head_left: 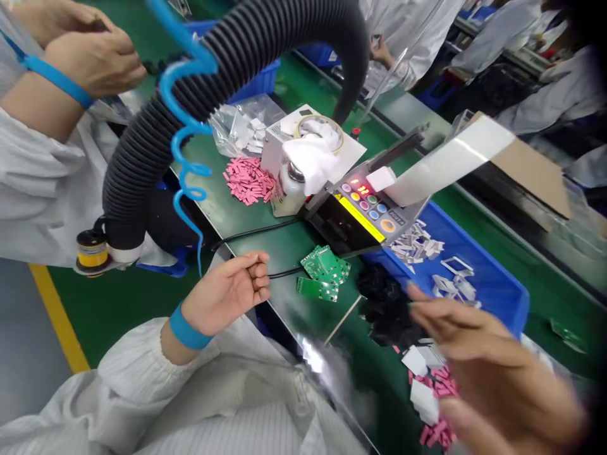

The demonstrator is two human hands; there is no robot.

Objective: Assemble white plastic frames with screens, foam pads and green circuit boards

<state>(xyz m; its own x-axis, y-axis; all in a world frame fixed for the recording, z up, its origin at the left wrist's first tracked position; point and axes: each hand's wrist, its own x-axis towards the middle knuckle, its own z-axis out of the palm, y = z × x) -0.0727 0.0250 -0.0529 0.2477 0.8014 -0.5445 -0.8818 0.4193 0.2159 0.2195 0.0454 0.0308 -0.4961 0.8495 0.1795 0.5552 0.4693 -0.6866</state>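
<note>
My left hand [231, 291], with a blue wrist strap, hovers palm up at the bench's near edge, its fingers curled in and nothing visible in them. Just to its right lie green circuit boards [325, 270]. My right hand [478, 354] is smeared by motion at the lower right. It sits over small pink pieces [439, 385] and white pieces [423, 399], beside a pile of black pieces [385, 303]. I cannot make out whether it holds anything.
A tape dispenser with lit buttons [363, 212] feeds a white strip. Behind it is a blue tray [493, 278] of white parts. A black corrugated hose [156, 126] and a blue coiled cord [183, 133] arch overhead. More pink pieces [249, 180] lie further back. A co-worker's hands [90, 57] are at the top left.
</note>
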